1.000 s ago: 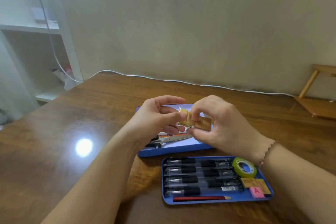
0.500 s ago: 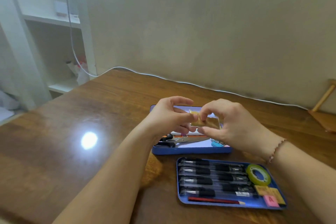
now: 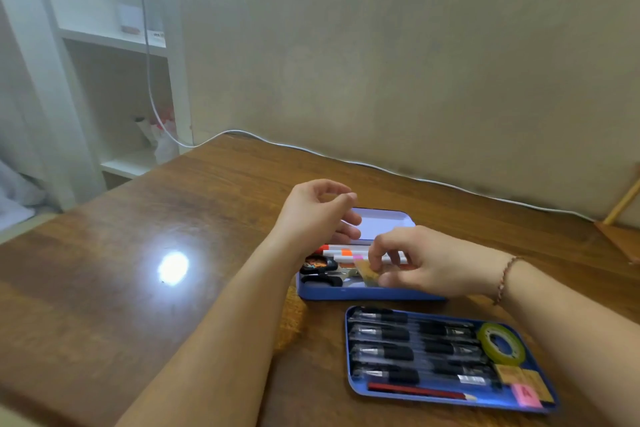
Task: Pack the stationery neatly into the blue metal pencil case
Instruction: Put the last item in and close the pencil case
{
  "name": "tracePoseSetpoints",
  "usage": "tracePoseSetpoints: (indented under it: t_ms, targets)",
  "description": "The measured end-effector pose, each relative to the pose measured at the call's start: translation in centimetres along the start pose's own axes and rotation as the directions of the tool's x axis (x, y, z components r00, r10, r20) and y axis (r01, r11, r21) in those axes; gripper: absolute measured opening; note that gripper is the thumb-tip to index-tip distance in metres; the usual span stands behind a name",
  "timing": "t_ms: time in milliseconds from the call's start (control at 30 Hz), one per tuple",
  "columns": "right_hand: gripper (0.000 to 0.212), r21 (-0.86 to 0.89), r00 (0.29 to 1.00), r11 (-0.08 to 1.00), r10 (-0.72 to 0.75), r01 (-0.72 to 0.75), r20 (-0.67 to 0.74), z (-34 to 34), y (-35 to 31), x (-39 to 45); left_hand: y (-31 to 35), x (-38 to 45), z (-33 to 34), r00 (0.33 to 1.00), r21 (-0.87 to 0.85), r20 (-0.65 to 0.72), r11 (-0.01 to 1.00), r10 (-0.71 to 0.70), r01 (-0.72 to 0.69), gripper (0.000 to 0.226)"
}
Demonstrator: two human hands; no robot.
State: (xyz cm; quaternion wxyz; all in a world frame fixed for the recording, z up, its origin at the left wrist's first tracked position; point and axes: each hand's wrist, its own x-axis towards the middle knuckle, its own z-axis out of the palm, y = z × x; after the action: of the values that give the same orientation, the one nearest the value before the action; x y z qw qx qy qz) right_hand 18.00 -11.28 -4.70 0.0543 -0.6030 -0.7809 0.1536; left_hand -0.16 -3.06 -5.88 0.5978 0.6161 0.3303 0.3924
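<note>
R hand (image 3: 426, 263) pinches small tan item (image 3: 369, 276) low over blue case (image 3: 363, 293); L hand (image 3: 317, 211) loose, holding 0; lay it flat beside scissors (image 3: 320, 274), w/o nudging markers (image 3: 349, 251).

— Where does the blue metal pencil case (image 3: 367, 293) lie?
— Open on the desk, holding white markers (image 3: 349, 252) and black-handled scissors (image 3: 320, 274).
— And its tray (image 3: 349, 350)?
— Nearer, flat, with black pens (image 3: 398, 354) in rows, a red pencil (image 3: 420, 391), green tape (image 3: 501, 344) and small erasers (image 3: 523, 383).
</note>
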Motion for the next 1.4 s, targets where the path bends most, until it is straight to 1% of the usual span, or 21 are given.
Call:
tracePoseSetpoints:
  t_ms: [33, 100, 167, 267, 400, 533, 600, 700, 767, 833, 867, 900, 967, 1000, 1067, 1100, 1167, 1200, 1233, 1300, 1400]
  targets:
    - [0.006, 0.021, 0.999, 1.0, -0.013, 0.012, 0.03, 0.1, 0.0, 0.0, 0.0, 0.0, 0.0, 1.0, 0.011, 0.004, 1.0, 0.004, -0.004, 0.007]
    - [0.009, 0.053, 0.997, 0.997, -0.05, 0.047, 0.056, 0.5, 0.1, -0.1, -0.1, 0.0, 0.1, 1.0, 0.034, 0.005, 0.999, 0.015, -0.015, 0.005]
    - [0.012, 0.063, 0.997, 0.996, -0.064, 0.062, 0.032, 0.8, 0.3, -0.4, -0.1, 0.0, 0.1, 1.0, 0.048, 0.001, 0.999, 0.023, -0.023, 0.004]
    - [0.015, 0.077, 0.998, 0.996, -0.044, 0.048, -0.046, 1.3, 0.3, -1.2, -0.1, 0.1, 0.1, 1.0, 0.05, -0.009, 0.998, 0.028, -0.028, 0.004]
    - [0.026, 0.015, 0.999, 0.999, -0.033, 0.033, -0.019, 1.7, -0.3, -2.1, -0.1, 0.1, 0.2, 0.999, 0.07, -0.006, 0.997, 0.041, -0.041, 0.006]
    - [0.029, 0.032, 0.997, 0.999, -0.017, 0.019, -0.073, 1.9, -0.7, -2.9, -0.2, 0.1, 0.3, 0.999, 0.094, -0.003, 0.994, 0.047, -0.047, 0.006]
    - [0.027, 0.094, 0.992, 0.995, -0.02, 0.032, -0.124, 1.5, -0.5, -3.8, -0.2, 0.1, 0.3, 0.998, 0.115, -0.009, 0.992, 0.057, -0.056, 0.007]
    - [0.023, 0.18, 0.943, 0.983, 0.02, 0.043, -0.332, 0.6, 0.4, -6.1, 0.0, 0.0, 0.0, 0.993, 0.209, -0.038, 0.972, 0.113, -0.103, 0.01]
    - [0.022, 0.193, 0.895, 0.981, 0.078, 0.009, -0.439, 0.3, 1.2, -8.1, 0.1, -0.3, -0.2, 0.971, 0.397, -0.058, 0.898, 0.231, -0.19, 0.009]
    - [0.028, 0.185, 0.863, 0.979, 0.163, -0.082, -0.478, 0.4, 2.1, -10.4, 0.4, -1.0, -0.1, 0.924, 0.637, -0.023, 0.718, 0.383, -0.281, 0.008]
    - [0.033, 0.18, 0.859, 0.974, 0.209, -0.139, -0.467, 0.5, 2.5, -11.6, 0.7, -1.5, 0.1, 0.904, 0.709, 0.027, 0.63, 0.426, -0.317, 0.009]
    - [0.04, 0.174, 0.865, 0.964, 0.257, -0.2, -0.43, 0.7, 2.9, -12.9, 1.1, -2.1, 0.3, 0.901, 0.736, 0.087, 0.582, 0.425, -0.345, 0.011]
    - [0.062, 0.2, 0.893, 0.932, 0.35, -0.301, -0.285, 1.2, 3.4, -15.3, 2.0, -3.2, 0.7, 0.92, 0.753, 0.216, 0.545, 0.327, -0.37, 0.019]
    - [0.076, 0.236, 0.902, 0.909, 0.389, -0.343, -0.186, 1.5, 3.4, -16.3, 2.3, -3.8, 0.9, 0.918, 0.789, 0.276, 0.479, 0.285, -0.386, 0.025]
    - [0.1, 0.246, 0.906, 0.882, 0.422, -0.402, -0.03, 2.3, 3.2, -17.6, 2.2, -5.4, 1.1, 0.902, 0.858, 0.346, 0.301, 0.259, -0.416, 0.041]
    - [0.107, 0.219, 0.908, 0.886, 0.418, -0.409, 0.007, 2.6, 3.1, -17.9, 1.9, -6.4, 1.1, 0.899, 0.878, 0.357, 0.236, 0.254, -0.416, 0.048]
    - [0.114, 0.187, 0.915, 0.899, 0.402, -0.396, 0.005, 3.1, 2.8, -18.0, 0.7, -8.7, 1.0, 0.909, 0.911, 0.355, 0.139, 0.219, -0.389, 0.06]
    - [0.115, 0.188, 0.92, 0.905, 0.391, -0.381, -0.019, 3.2, 2.8, -18.0, 0.0, -9.6, 0.9, 0.914, 0.919, 0.355, 0.108, 0.198, -0.38, 0.064]
    - [0.115, 0.189, 0.925, 0.912, 0.377, -0.363, -0.043, 3.2, 2.9, -17.9, -0.6, -10.3, 0.8, 0.916, 0.919, 0.359, 0.101, 0.178, -0.38, 0.067]
    - [0.114, 0.189, 0.935, 0.925, 0.348, -0.33, -0.069, 3.1, 3.0, -17.6, -1.6, -11.3, 0.5, 0.92, 0.915, 0.363, 0.131, 0.147, -0.381, 0.073]
    - [0.111, 0.18, 0.946, 0.938, 0.314, -0.296, -0.076, 3.2, 3.2, -17.0, -2.3, -11.9, 0.2, 0.925, 0.909, 0.347, 0.188, 0.157, -0.373, 0.075]
